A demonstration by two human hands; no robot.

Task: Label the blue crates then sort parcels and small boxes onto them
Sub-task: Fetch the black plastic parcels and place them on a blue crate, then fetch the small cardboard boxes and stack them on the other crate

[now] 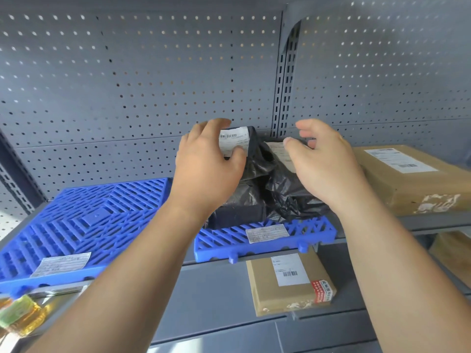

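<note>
On slatted crate, crinkly parcel

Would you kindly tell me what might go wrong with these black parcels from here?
The left hand grips the left black parcel over its shipping label, which may crease or peel. It and the right black parcel stand crumpled on the right blue crate; let go, they might slump off its front edge.

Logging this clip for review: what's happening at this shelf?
A person is sorting parcels. Their left hand grips a black parcel by its labelled top, at the right blue crate; the right hand hovers at a second black parcel beside it, grip unclear. This crate and the left blue crate both carry paper labels.
</note>
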